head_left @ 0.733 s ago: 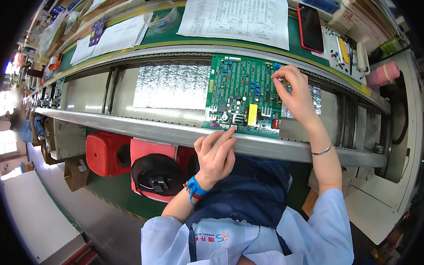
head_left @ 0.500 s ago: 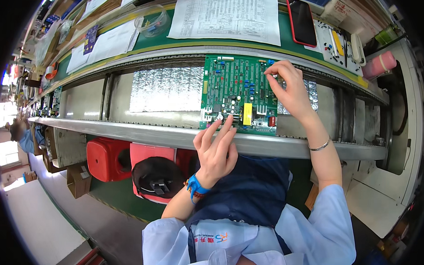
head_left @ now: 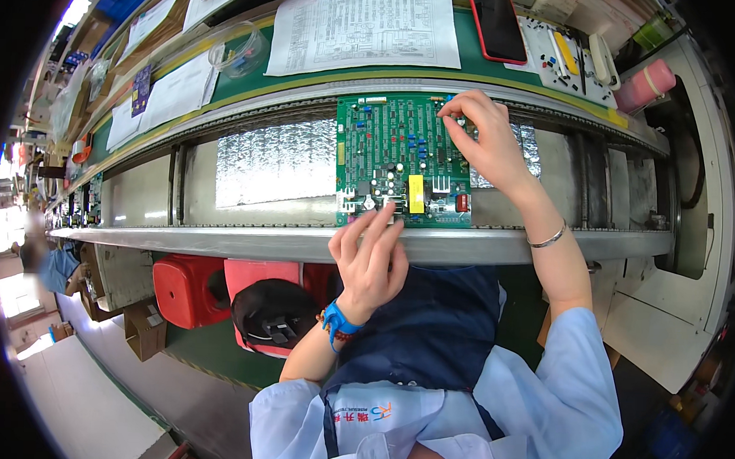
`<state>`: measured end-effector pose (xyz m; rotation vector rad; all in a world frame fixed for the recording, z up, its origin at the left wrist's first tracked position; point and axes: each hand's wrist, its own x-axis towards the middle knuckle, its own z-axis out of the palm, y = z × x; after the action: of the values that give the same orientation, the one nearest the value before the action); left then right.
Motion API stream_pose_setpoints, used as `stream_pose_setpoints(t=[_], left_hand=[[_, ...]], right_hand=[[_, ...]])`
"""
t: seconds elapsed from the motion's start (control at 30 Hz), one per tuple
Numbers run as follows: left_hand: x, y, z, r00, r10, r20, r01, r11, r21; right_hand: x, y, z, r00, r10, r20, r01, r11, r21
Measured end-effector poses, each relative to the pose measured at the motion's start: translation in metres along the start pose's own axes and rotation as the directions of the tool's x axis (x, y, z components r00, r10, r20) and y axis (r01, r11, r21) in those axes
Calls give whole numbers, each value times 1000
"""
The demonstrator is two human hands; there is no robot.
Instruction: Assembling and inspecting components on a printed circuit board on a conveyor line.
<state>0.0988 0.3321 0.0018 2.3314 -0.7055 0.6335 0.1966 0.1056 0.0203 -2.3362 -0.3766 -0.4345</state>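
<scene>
A green circuit board (head_left: pixel 370 153) lies flat across the conveyor rails, filled with small components, a yellow block (head_left: pixel 416 194) and a red part (head_left: pixel 463 203). Over its front edge, my left hand (head_left: pixel 368 258) has its fingers stretched and slightly apart, the fingertips at the components there; it holds nothing visible. At the board's far right corner, my right hand (head_left: pixel 490 145) has thumb and index finger brought together in a pinch. Whatever sits between those fingertips is too small to make out. Part of the board's right edge is hidden by this hand.
Metal conveyor rails (head_left: pixel 294 241) run left to right, with a silvery foil sheet (head_left: pixel 273 163) beneath. Beyond lie a printed drawing (head_left: pixel 362 31), a red-cased phone (head_left: pixel 499 25), a clear plastic cup (head_left: pixel 236 55) and a tray of small parts (head_left: pixel 563 62). Red stools (head_left: pixel 186 288) stand below left.
The whole view has shifted slightly, so the board and bench appear further left. Both hands keep nearly the same places at the board, the right still pinching at the far corner.
</scene>
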Motion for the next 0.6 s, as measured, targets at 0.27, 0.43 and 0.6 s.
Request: stream_pose_setpoints(t=[0.27, 0.43, 0.6], left_hand=[[-11, 13, 10, 988, 59, 140, -53, 998, -45], [-8, 22, 15, 985, 72, 156, -65, 997, -50], [-1, 31, 21, 979, 91, 181, -83, 995, -52]], right_hand=[[0, 3, -3, 999, 6, -36, -6, 1000, 3], [1, 3, -4, 998, 22, -53, -21, 999, 26], [1, 4, -8, 998, 24, -52, -24, 1000, -1]])
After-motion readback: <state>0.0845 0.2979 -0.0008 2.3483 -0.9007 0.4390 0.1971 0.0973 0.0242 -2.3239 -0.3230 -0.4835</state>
